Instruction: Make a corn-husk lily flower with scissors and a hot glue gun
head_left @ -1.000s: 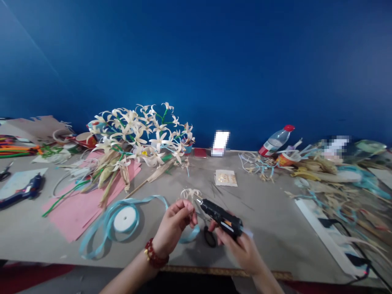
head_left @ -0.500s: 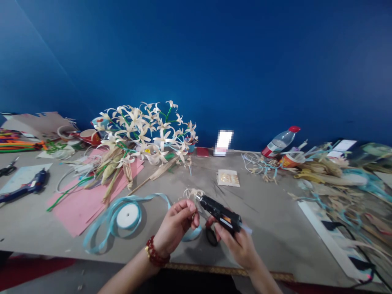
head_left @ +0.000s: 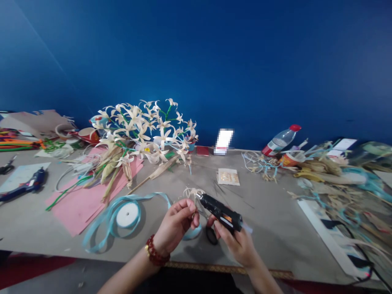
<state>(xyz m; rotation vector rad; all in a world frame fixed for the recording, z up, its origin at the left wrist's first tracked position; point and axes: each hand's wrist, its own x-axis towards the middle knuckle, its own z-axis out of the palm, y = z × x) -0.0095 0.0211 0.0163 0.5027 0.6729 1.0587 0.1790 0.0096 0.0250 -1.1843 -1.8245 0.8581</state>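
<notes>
My right hand [head_left: 237, 245] is wrapped round a black hot glue gun [head_left: 221, 212], with a clear glue stick [head_left: 247, 228] jutting from its back end. The gun's metal nozzle points left, close to the fingertips of my left hand [head_left: 179, 220]. Those fingers are pinched together on something too small to make out. Just beyond them lie thin pale strands [head_left: 192, 191]; whether they are held or resting on the table is unclear. Partly hidden beneath the gun are scissors [head_left: 212, 236] with dark handles. A roll of light blue ribbon [head_left: 139, 220] lies loosely unwound left of my left hand.
White artificial flowers [head_left: 162, 134] on green stems stand at the back. Pink paper [head_left: 73, 216] and a blue glue gun [head_left: 32, 183] lie left. A small white packet [head_left: 228, 177], a leaning bottle [head_left: 281, 141] and a power strip [head_left: 327, 241] are on the right.
</notes>
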